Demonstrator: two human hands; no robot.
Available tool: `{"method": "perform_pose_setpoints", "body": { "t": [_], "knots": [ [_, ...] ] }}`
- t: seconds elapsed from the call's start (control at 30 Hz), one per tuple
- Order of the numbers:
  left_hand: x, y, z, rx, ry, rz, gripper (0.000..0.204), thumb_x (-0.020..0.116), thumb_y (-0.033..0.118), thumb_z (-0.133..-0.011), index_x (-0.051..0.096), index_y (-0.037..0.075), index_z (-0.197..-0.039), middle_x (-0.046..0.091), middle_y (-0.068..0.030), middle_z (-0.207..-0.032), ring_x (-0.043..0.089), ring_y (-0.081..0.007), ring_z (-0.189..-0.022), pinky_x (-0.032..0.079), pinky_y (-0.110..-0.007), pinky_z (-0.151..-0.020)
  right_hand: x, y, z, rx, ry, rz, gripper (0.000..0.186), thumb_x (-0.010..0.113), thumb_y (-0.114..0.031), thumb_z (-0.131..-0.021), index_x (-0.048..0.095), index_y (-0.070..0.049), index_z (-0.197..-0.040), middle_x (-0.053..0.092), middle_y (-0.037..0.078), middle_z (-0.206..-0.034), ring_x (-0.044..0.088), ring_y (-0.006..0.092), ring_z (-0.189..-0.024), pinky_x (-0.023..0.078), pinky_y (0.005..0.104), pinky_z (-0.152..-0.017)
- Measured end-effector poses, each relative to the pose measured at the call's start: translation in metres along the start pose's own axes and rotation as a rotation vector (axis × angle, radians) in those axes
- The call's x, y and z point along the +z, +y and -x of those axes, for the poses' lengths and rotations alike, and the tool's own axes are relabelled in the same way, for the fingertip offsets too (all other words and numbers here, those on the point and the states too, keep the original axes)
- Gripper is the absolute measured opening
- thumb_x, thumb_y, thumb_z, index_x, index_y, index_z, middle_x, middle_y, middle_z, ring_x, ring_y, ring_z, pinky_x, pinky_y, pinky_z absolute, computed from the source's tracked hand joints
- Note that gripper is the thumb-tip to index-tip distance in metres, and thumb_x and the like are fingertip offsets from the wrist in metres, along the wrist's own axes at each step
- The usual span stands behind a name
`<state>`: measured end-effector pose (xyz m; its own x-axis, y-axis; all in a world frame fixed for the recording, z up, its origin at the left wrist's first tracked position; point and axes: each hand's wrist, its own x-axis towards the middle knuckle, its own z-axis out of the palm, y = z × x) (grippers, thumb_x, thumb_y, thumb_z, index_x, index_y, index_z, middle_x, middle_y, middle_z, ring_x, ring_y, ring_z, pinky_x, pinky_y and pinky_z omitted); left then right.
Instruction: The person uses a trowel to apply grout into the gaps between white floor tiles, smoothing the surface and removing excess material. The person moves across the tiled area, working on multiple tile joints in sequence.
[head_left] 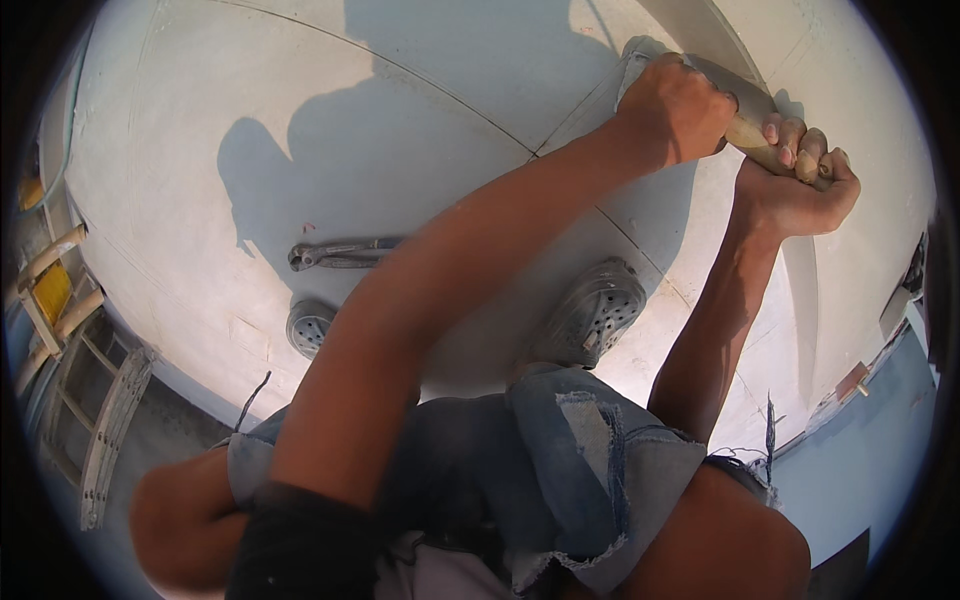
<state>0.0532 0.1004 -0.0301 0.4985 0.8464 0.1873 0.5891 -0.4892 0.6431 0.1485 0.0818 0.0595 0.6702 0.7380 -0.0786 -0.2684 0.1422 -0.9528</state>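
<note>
Both my hands are together at the upper right, over the pale tiled surface. My left hand [680, 108] is closed in a fist, back of the hand up, round a bar-like tool with a tan, wood-coloured grip [752, 135]. My right hand [803, 185] wraps its fingers round the lower right end of the same grip, palm side showing. Beyond the left fist, a dusty grey part [640, 62] shows; the fist hides how it joins the grip, and the tool's kind is unclear. Long-handled pincers [335, 254] lie on the tiles, partly covered by my left forearm.
Grey clogs [600, 305] are on my feet on the large pale tiles [180, 180], which have dark seams. A ladder [105, 430] and wooden poles [75, 315] are at the left. A reddish block [852, 382] lies by the right edge, above a bluish lower surface [850, 470].
</note>
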Motion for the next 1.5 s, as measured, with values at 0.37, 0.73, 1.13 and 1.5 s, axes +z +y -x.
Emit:
{"method": "perform_pose_setpoints", "body": {
  "t": [0.37, 0.73, 1.13, 1.5],
  "knots": [
    [-0.002, -0.007, 0.030, 0.143, 0.264, 0.030, 0.012, 0.083, 0.016, -0.067, 0.073, 0.013, -0.073, 0.065, -0.0053, -0.060, 0.065, -0.0286, -0.060, 0.052, -0.040, -0.065, -0.017, -0.001, 0.036, 0.022, -0.027, -0.144, 0.025, 0.043, -0.016, -0.089, 0.024, -0.018, -0.073, 0.027, 0.001, -0.061, 0.037, 0.0221, -0.059, 0.043, 0.0416, -0.064],
    [-0.069, -0.058, 0.090, 0.389, -0.152, 0.040, 0.079, 0.062, 0.055, -0.103, 0.043, 0.005, -0.160, 0.046, -0.0139, -0.165, 0.041, -0.0314, -0.154, 0.030, -0.056, -0.125, -0.102, -0.111, 0.013, -0.245, 0.125, -0.181, 0.040, 0.060, -0.022, -0.083, 0.025, -0.022, -0.064, 0.032, -0.003, -0.061, 0.037, 0.0139, -0.055, 0.041, 0.0349, -0.064],
    [-0.079, -0.069, 0.080, 0.354, -0.147, -0.106, 0.065, 0.059, 0.047, -0.107, 0.048, 0.010, -0.159, 0.045, -0.0107, -0.167, 0.034, -0.0318, -0.158, 0.028, -0.056, -0.128, -0.113, -0.128, 0.058, -0.275, 0.166, -0.035, 0.020, 0.057, -0.022, -0.089, 0.047, -0.020, -0.072, 0.032, -0.003, -0.061, 0.037, 0.0130, -0.057, 0.039, 0.0322, -0.061],
    [-0.099, -0.072, 0.065, 0.149, 0.039, -0.244, 0.060, 0.058, 0.041, -0.108, 0.052, 0.003, -0.154, 0.048, -0.0147, -0.163, 0.035, -0.0328, -0.157, 0.029, -0.057, -0.127, -0.105, -0.123, 0.074, -0.257, 0.127, -0.034, 0.017, 0.055, -0.024, -0.093, 0.052, -0.018, -0.077, 0.032, -0.003, -0.059, 0.038, 0.0125, -0.056, 0.040, 0.0320, -0.061]
  ]
}}
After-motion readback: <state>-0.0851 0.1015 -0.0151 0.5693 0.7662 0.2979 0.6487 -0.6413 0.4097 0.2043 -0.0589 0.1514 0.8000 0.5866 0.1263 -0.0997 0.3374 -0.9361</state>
